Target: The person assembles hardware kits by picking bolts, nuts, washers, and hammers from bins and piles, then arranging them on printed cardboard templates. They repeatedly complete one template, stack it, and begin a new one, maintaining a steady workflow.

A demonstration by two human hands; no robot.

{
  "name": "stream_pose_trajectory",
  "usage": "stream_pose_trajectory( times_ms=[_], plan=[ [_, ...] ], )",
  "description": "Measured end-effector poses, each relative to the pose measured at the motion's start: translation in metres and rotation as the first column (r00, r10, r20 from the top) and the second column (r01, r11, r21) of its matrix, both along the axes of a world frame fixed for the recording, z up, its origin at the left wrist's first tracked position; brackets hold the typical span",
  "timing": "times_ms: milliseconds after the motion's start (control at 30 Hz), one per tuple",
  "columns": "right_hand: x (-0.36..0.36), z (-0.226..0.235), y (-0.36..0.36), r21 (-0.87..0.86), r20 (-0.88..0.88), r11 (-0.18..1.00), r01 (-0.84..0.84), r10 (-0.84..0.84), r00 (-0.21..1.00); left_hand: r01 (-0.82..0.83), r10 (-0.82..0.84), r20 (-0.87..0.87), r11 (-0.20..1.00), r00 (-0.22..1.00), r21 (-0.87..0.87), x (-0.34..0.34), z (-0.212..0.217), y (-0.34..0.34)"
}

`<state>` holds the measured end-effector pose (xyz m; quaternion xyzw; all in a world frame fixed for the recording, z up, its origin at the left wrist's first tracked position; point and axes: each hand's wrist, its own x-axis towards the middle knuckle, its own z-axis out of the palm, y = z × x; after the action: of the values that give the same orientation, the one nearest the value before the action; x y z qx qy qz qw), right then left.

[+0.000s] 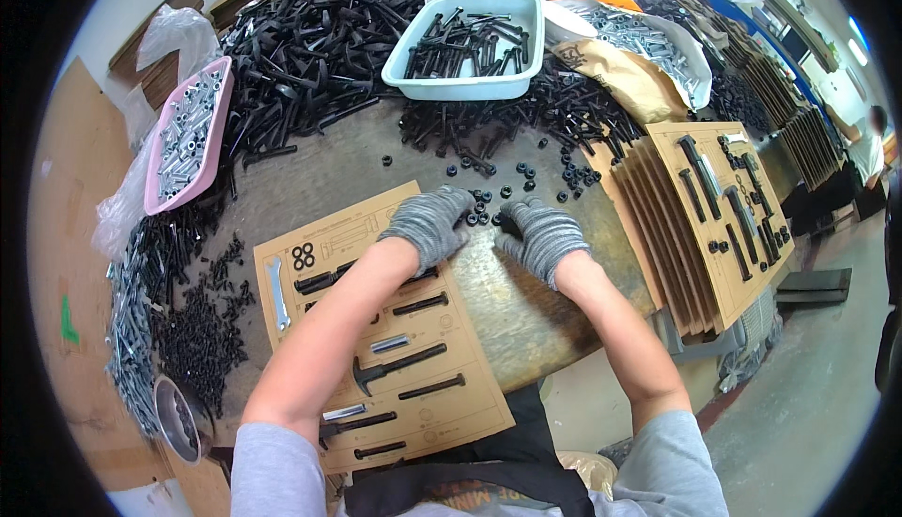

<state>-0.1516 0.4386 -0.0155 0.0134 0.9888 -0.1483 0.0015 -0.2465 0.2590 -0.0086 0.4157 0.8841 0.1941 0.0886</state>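
Small black nuts [481,208] lie in a loose cluster on the worn metal tabletop, between my two hands. My left hand [428,226], in a grey knit glove, reaches over the printed cardboard sheet [479,402] with its fingers curled at the cluster's left side. Facing it, my right hand [545,240], gloved alike, has its thumb and fingers bent inward; something dark shows between them. What either hand holds is hidden. On the sheet sit an open-end wrench [277,292], four-ring nuts [303,256], black bolts [432,391], a T-headed black bolt [402,367] and silver sleeves [390,343].
Heaped black bolts [310,47] cover the table's far side around a pale blue tray [462,91]. A pink tray [150,188] of silver sleeves stands left, above a metal bowl [177,420]. Filled cardboard sheets [728,273] stack upright at right. Other people are farther off.
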Motion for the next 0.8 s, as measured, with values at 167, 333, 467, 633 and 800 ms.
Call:
stream_pose_trajectory(
  times_ms=[167,333,467,633,800],
  plan=[
    [-0.01,-0.017,-0.017,0.071,-0.044,0.995,0.07,-0.067,0.997,0.01,-0.012,-0.012,0.989,1.0,-0.147,0.002,-0.004,0.022],
    [-0.02,-0.011,-0.013,-0.068,0.029,0.992,0.105,-0.103,0.994,-0.085,0.082,-0.051,0.995,0.995,-0.057,0.001,-0.005,0.011],
    [-0.025,-0.009,-0.011,-0.472,-0.007,0.874,0.114,-0.132,0.991,-0.298,0.299,-0.017,0.954,0.954,0.02,-0.021,0.019,-0.053],
    [-0.071,0.005,-0.086,-0.322,-0.022,0.946,0.035,-0.044,0.999,-0.388,0.385,-0.047,0.917,0.921,-0.089,-0.035,-0.003,-0.071],
    [-0.093,-0.007,-0.106,-0.122,0.021,0.991,0.047,-0.045,0.999,-0.245,0.265,0.094,0.953,0.96,-0.18,-0.037,0.001,-0.068]
  ],
)
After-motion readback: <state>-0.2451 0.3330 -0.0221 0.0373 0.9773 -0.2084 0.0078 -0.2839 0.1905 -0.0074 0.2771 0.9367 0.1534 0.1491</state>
